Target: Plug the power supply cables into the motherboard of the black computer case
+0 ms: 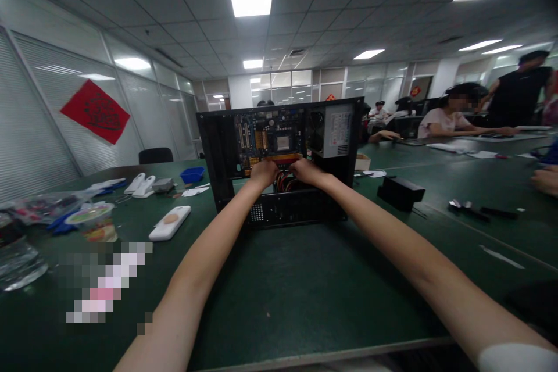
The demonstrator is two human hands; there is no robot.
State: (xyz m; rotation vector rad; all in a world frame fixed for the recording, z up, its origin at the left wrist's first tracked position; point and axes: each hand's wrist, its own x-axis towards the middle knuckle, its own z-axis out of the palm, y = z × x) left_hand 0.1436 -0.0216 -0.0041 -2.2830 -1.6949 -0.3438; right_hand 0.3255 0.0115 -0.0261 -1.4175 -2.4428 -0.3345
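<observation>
A black computer case (296,216) stands on the table with its side open toward me. Inside it, a motherboard (272,128) carries a square processor (283,143), and a silver power supply (338,131) sits at the upper right. My left hand (264,173) is at the left end of the yellow and red memory slots (283,158), its fingers curled. At their right end is my right hand (308,172), also with bent fingers. What the fingertips grip, if anything, is hidden. Red and black cables (286,184) bunch just below and between both hands.
On the left are a white device (171,223), a plastic cup (93,221), a water bottle (17,256) and a blue tray (192,174). A black box-shaped part (400,192) lies to the right. Other people sit at the far right.
</observation>
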